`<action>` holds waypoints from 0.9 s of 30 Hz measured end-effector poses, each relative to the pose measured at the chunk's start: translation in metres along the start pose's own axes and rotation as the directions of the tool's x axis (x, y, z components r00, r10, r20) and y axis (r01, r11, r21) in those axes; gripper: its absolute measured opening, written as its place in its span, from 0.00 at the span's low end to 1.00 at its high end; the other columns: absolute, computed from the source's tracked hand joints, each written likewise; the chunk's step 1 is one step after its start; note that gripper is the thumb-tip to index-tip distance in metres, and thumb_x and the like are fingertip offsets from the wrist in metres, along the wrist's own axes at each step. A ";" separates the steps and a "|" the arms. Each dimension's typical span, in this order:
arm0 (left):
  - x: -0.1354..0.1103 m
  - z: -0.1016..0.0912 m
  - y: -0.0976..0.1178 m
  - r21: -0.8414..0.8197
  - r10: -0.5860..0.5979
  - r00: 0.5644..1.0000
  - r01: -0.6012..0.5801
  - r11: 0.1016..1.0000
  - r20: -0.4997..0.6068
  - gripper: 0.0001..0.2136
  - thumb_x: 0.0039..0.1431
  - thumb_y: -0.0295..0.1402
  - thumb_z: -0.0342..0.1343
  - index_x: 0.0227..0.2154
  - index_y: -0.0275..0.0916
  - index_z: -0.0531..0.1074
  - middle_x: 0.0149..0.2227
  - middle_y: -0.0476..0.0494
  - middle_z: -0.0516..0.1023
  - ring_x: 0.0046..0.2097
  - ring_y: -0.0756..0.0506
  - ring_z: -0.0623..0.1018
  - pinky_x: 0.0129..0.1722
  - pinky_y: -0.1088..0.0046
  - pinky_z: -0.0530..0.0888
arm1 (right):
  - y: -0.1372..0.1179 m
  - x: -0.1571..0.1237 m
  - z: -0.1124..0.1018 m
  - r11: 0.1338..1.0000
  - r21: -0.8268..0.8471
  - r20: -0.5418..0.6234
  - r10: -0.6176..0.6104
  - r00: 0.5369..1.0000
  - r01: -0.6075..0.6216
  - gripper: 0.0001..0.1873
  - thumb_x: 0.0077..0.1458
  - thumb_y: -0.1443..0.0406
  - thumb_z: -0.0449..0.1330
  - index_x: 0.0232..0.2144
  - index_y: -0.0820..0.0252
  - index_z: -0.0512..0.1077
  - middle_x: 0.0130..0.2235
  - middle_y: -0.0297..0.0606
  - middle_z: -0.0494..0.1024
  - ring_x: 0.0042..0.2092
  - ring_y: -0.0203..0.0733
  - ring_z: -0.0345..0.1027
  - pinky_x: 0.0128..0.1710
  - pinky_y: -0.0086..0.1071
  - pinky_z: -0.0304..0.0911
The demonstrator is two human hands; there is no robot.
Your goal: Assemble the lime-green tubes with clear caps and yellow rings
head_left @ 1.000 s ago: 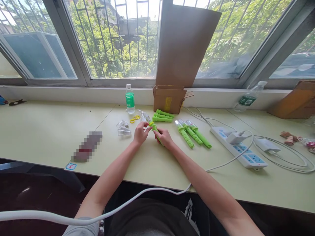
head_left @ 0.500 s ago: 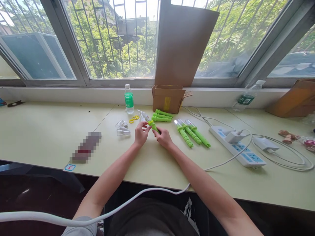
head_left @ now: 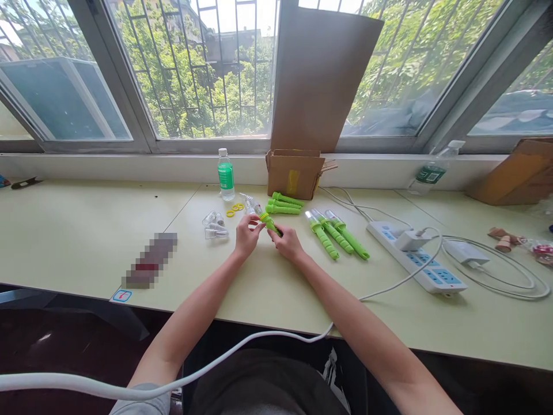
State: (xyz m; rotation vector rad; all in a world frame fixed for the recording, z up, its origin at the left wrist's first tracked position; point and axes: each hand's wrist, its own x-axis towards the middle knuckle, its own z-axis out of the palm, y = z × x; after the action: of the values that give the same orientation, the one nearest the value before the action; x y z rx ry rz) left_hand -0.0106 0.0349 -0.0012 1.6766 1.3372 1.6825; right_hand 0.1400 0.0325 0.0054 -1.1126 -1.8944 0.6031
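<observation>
Both my hands meet over the pale green table (head_left: 86, 230) around one green-handled tool with a clear tip (head_left: 264, 217). My right hand (head_left: 287, 244) wraps the green handle. My left hand (head_left: 246, 236) pinches the tool near its yellow ring, fingers closed. Three finished green-handled tools (head_left: 337, 233) lie in a row just right of my hands. Bare green handles (head_left: 284, 205) lie behind, by a small cardboard box (head_left: 294, 173). Yellow rings (head_left: 235, 208) and clear caps (head_left: 215, 226) sit to the left of my left hand.
A green-labelled bottle (head_left: 226, 174) stands by the window ledge. A white power strip (head_left: 417, 263) with a plugged charger and cables lies at the right. A blurred flat object (head_left: 150, 260) rests at the left. A white cable (head_left: 216, 357) crosses my lap.
The hands have hardly moved; they keep the same hold on the tool. The view has shifted slightly.
</observation>
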 end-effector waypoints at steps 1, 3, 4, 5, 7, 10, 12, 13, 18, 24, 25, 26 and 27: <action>0.000 0.000 0.000 -0.002 -0.002 1.000 0.002 1.000 0.003 0.12 0.51 0.39 0.60 0.35 0.39 0.69 0.36 0.44 0.75 0.35 0.48 0.76 0.31 0.72 0.74 | 0.001 0.000 0.000 1.000 0.004 0.001 0.000 1.000 0.000 0.16 0.55 0.56 0.52 0.22 0.59 0.63 0.20 0.31 0.65 0.22 0.34 0.55 0.24 0.28 0.49; 0.001 0.000 -0.001 -0.001 0.000 1.000 0.000 1.000 0.005 0.11 0.51 0.39 0.60 0.34 0.39 0.70 0.35 0.45 0.75 0.35 0.48 0.76 0.30 0.72 0.74 | 0.001 0.000 0.000 1.000 0.015 0.002 0.005 1.000 -0.005 0.15 0.54 0.56 0.52 0.22 0.59 0.62 0.19 0.31 0.64 0.22 0.34 0.55 0.23 0.28 0.49; 0.001 0.000 -0.001 0.004 0.002 1.000 -0.002 1.000 0.006 0.11 0.51 0.39 0.60 0.34 0.39 0.70 0.35 0.45 0.75 0.35 0.48 0.76 0.30 0.72 0.74 | 0.002 0.001 0.001 1.000 0.021 0.003 0.010 1.000 -0.010 0.15 0.54 0.56 0.52 0.21 0.59 0.62 0.19 0.31 0.64 0.22 0.33 0.55 0.23 0.28 0.49; 0.001 0.000 -0.001 0.012 0.006 1.000 -0.006 1.000 0.006 0.11 0.51 0.39 0.60 0.34 0.39 0.70 0.35 0.44 0.75 0.35 0.48 0.76 0.30 0.72 0.74 | 0.002 0.001 0.001 1.000 0.026 0.005 0.016 1.000 -0.017 0.16 0.54 0.56 0.52 0.21 0.59 0.62 0.19 0.31 0.64 0.21 0.33 0.55 0.23 0.28 0.49; 0.002 0.000 -0.002 0.035 0.017 1.000 -0.017 0.999 0.010 0.11 0.51 0.39 0.60 0.35 0.39 0.70 0.36 0.44 0.75 0.34 0.49 0.76 0.30 0.72 0.74 | 0.002 0.001 0.001 0.999 0.038 0.013 0.032 0.999 -0.033 0.16 0.54 0.56 0.53 0.21 0.59 0.62 0.19 0.31 0.65 0.21 0.34 0.56 0.23 0.28 0.49; 0.003 -0.001 -0.005 0.078 0.048 0.998 -0.050 0.996 0.027 0.11 0.52 0.39 0.59 0.35 0.39 0.70 0.36 0.44 0.75 0.34 0.49 0.76 0.30 0.72 0.74 | 0.002 0.001 0.001 0.995 0.070 0.035 0.063 0.997 -0.066 0.16 0.53 0.55 0.53 0.20 0.59 0.62 0.18 0.31 0.64 0.20 0.33 0.57 0.22 0.28 0.50; 0.004 -0.003 -0.008 0.118 0.085 0.995 -0.089 0.989 0.046 0.10 0.53 0.39 0.59 0.35 0.40 0.70 0.36 0.44 0.75 0.34 0.49 0.75 0.30 0.72 0.75 | 0.003 0.001 0.000 0.991 0.100 0.057 0.085 0.995 -0.090 0.17 0.53 0.54 0.53 0.20 0.59 0.62 0.17 0.30 0.63 0.19 0.33 0.57 0.21 0.28 0.51; 0.004 -0.003 -0.009 0.139 0.104 0.993 -0.111 0.984 0.055 0.10 0.53 0.39 0.58 0.35 0.40 0.70 0.36 0.45 0.75 0.34 0.49 0.75 0.30 0.72 0.75 | 0.004 0.001 0.000 0.988 0.114 0.066 0.093 0.993 -0.100 0.17 0.53 0.54 0.53 0.20 0.59 0.63 0.17 0.30 0.63 0.18 0.33 0.57 0.21 0.28 0.52; 0.004 -0.004 -0.010 0.209 0.163 0.984 -0.175 0.962 0.074 0.08 0.55 0.38 0.57 0.34 0.40 0.69 0.35 0.45 0.74 0.35 0.49 0.75 0.30 0.72 0.75 | 0.005 0.001 0.000 0.975 0.182 0.076 0.114 0.991 -0.126 0.17 0.52 0.54 0.55 0.19 0.59 0.63 0.17 0.29 0.64 0.17 0.33 0.57 0.19 0.28 0.53; 0.004 -0.003 -0.008 0.173 0.158 0.987 -0.162 0.971 0.036 0.12 0.55 0.41 0.57 0.38 0.40 0.68 0.37 0.44 0.74 0.34 0.49 0.75 0.30 0.72 0.74 | -0.001 0.001 0.004 0.864 0.432 0.165 0.204 0.965 -0.257 0.18 0.50 0.51 0.57 0.20 0.59 0.64 0.17 0.30 0.65 0.16 0.32 0.57 0.15 0.28 0.53; 0.005 -0.003 -0.008 0.164 0.154 0.988 -0.156 0.974 0.029 0.13 0.54 0.42 0.57 0.38 0.40 0.68 0.37 0.44 0.74 0.34 0.49 0.75 0.30 0.72 0.74 | -0.002 0.001 0.005 0.835 0.476 0.185 0.212 0.960 -0.276 0.18 0.49 0.51 0.57 0.21 0.59 0.64 0.18 0.31 0.66 0.16 0.32 0.57 0.14 0.28 0.53; 0.005 -0.003 -0.008 0.157 0.150 0.988 -0.152 0.976 0.025 0.13 0.54 0.42 0.57 0.38 0.39 0.68 0.37 0.44 0.74 0.34 0.49 0.75 0.30 0.72 0.74 | -0.004 0.001 0.004 0.808 0.509 0.205 0.219 0.954 -0.295 0.18 0.49 0.51 0.58 0.22 0.59 0.65 0.19 0.31 0.67 0.16 0.32 0.57 0.14 0.28 0.53; 0.005 -0.004 -0.008 0.151 0.146 0.989 -0.148 0.977 0.023 0.13 0.54 0.43 0.57 0.37 0.39 0.68 0.36 0.44 0.74 0.34 0.49 0.75 0.30 0.72 0.74 | -0.005 0.001 0.004 0.787 0.532 0.222 0.228 0.948 -0.314 0.18 0.48 0.51 0.59 0.23 0.59 0.65 0.20 0.31 0.67 0.16 0.32 0.57 0.14 0.27 0.53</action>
State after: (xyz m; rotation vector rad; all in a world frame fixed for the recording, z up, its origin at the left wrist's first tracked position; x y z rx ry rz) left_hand -0.0174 0.0414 -0.0043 1.9121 1.3973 1.6841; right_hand 0.1342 0.0307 0.0069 -0.9620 -1.5133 1.3457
